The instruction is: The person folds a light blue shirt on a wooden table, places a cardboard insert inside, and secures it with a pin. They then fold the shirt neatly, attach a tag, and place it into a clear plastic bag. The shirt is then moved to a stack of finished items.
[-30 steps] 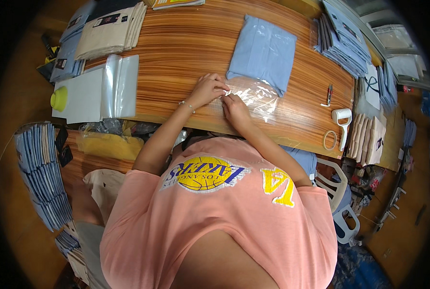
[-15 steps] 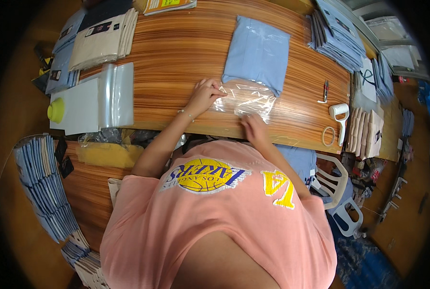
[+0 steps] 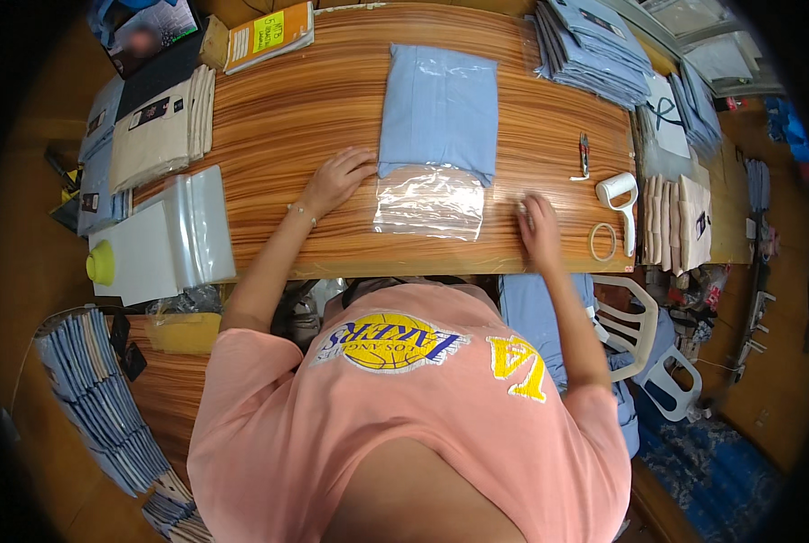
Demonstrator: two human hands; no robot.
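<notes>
A folded light-blue garment [image 3: 438, 113] lies in a clear plastic bag on the wooden table in front of me. The bag's clear end [image 3: 428, 206] lies flat and wrinkled toward me, without cloth in it. Just left of the bag, my left hand [image 3: 337, 181] is open over the tabletop, its fingers stretched toward the bag's edge. My right hand [image 3: 539, 228] is on the right, apart from the bag, with its fingers loosely bent and apart. A small pale spot shows at its fingertips, too small to make out. Neither hand grips the bag.
On the right are a white lint roller [image 3: 620, 195], a tape ring [image 3: 603, 242] and small snips [image 3: 584, 156]. Blue garments [image 3: 594, 54] are stacked at the far right. Beige packs [image 3: 155, 127] and clear empty bags [image 3: 201, 222] lie left. A white chair [image 3: 635, 317] stands below right.
Both hands have let go of the bag's clear end and moved apart, the left hand leftward and the right hand rightward. The clear end now lies flatter. The whole view has shifted.
</notes>
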